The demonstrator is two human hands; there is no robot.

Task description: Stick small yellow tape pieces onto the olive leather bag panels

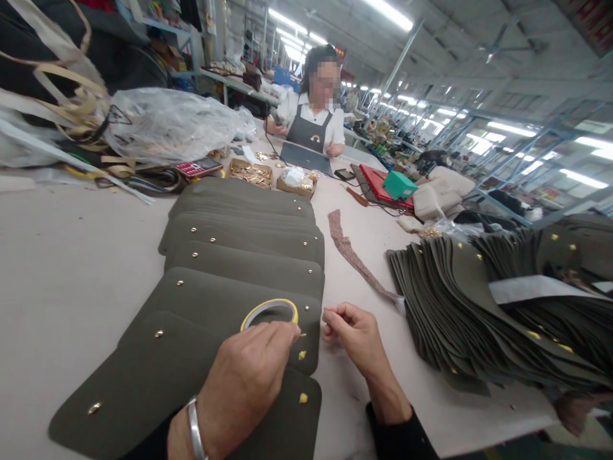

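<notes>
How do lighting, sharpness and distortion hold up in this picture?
Head view: the ceiling lights burn out to white; head view: the left hand and tape roll read fairly clearly; head view: the sign at top right is blurred and cut off; head view: the room leans, with wide-angle stretching towards the edges.

Single head-worn view, directed forward and down across the counter (71, 255).
The viewpoint lies above the near side, close behind the left hand (251, 370) and right hand (352, 332); a person (311, 124) appears farther off, opposite. The frame is tilted; ceiling lights (390, 14) recede into the background, where blur makes depth hard to judge.
</notes>
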